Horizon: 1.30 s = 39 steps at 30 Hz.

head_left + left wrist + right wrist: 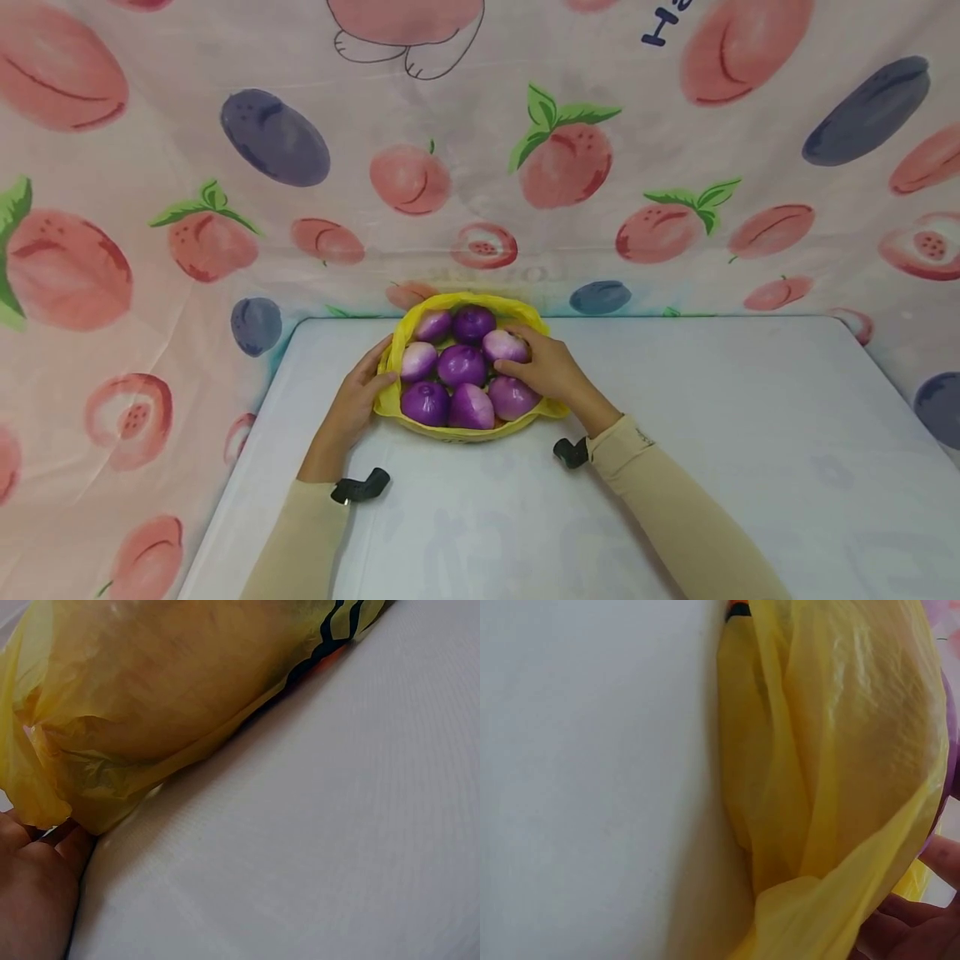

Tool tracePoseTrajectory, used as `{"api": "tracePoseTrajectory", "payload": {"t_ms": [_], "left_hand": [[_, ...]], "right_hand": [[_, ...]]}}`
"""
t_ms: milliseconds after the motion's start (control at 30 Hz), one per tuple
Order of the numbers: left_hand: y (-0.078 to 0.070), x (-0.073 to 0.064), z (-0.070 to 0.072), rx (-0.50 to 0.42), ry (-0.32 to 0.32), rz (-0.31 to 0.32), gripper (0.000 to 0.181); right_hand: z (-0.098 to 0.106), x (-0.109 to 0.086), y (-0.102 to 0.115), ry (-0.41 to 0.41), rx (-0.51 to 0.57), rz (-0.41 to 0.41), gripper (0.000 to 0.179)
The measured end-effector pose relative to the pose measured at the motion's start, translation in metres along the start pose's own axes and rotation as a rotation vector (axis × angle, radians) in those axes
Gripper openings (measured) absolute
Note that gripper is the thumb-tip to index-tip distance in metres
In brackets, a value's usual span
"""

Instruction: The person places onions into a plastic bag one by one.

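Observation:
A yellow plastic bag (468, 434) stands with its mouth wide, full of several purple onions (462, 366), some dark and glossy, others pale. My left hand (356, 400) holds the bag's left side, its thumb at the rim; in the left wrist view the fingers (73, 844) are partly hidden by the plastic. With thumb and fingers, my right hand (552, 367) grips a pale purple onion (504, 345) at the bag's right side. The right wrist view shows the bag's outer wall (840, 750) covering part of that hand.
The bag rests on a white-covered table (712, 433), near its back edge. Behind it hangs a pink cloth (480, 108) printed with fruit. Black wrist mounts (362, 486) are worn at both sleeve cuffs.

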<state>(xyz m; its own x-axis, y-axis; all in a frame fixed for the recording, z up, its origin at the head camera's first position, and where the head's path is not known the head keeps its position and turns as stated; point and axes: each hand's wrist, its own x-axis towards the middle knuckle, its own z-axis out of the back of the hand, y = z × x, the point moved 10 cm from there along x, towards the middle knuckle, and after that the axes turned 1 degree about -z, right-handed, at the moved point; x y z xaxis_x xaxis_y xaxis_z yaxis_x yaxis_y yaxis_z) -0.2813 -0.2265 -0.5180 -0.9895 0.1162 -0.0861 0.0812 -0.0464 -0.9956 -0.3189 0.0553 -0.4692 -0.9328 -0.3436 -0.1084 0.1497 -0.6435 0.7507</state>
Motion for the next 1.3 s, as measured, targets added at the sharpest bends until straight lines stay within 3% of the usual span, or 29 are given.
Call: {"api": "tracePoseTrajectory", "payload": {"t_ms": [367,767,1300], "left_hand": [[0.005,0.001,0.001,0.01,-0.011,0.022,0.061],[0.004,0.001,-0.002,0.009,0.001,0.006,0.06],[0.004,0.001,0.001,0.006,-0.005,0.005,0.061]], "right_hand": [[-0.003,0.002,0.001,0.018,-0.01,0.009,0.068],[-0.002,0.003,0.004,0.01,-0.079,0.043,0.068],[0.01,-0.004,0.012,-0.015,-0.064,0.068,0.065]]}}
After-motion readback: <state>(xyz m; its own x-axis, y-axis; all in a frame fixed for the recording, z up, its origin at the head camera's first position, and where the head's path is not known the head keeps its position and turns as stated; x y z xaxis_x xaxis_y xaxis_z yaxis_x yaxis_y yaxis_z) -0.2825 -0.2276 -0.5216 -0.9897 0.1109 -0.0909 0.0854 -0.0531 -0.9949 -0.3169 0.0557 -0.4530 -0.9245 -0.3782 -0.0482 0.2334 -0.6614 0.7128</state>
